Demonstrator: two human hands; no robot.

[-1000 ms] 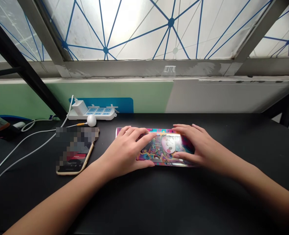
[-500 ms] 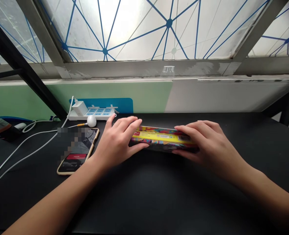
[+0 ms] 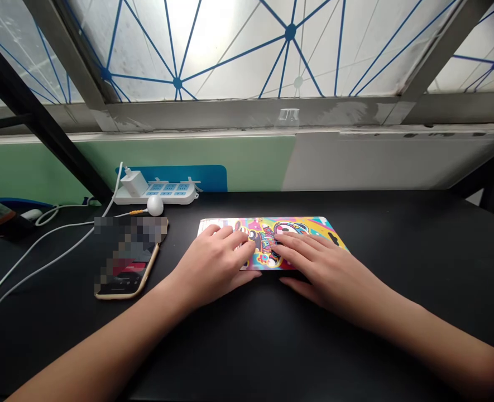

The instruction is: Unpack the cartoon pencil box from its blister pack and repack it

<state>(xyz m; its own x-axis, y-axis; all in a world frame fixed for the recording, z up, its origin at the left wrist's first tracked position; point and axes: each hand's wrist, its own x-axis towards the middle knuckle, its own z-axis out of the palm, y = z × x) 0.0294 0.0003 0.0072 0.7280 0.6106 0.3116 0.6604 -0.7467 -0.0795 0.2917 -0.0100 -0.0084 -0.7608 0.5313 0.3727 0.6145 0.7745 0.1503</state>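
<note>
As I look down at the table [image 3: 397, 251], items are logged left to right.

A white cable [image 3: 33, 248] loops across the far-left surface and runs up to a charger [image 3: 133, 182] plugged into a white power strip [image 3: 158, 192], which lies against the back wall. A small white ball [image 3: 155, 205] sits just in front of the strip. A phone [image 3: 127, 259] lies flat and face up near the cable, just left of my left hand [image 3: 213, 265]; the two are apart.

My left hand lies palm down on the left end of the box [image 3: 313, 226]. Its fingers are spread over the lid and the thumb lies along the near edge. That grip is open and clamps nothing.

The box is a flat one with a bright cartoon print. It lies lid up at the middle of the table, long side towards me, well clear of the strip.

My right hand [image 3: 322, 268] lies palm down on the middle of the lid, fingertips nearly meeting those of the left. Its thumb rests on the table at the near edge. This grip is likewise apart, pressing flat rather than closed round anything. The right end of the box shows uncovered.

A clear cup [image 3: 288, 116] stands on the window sill [image 3: 230, 114] above.
</note>
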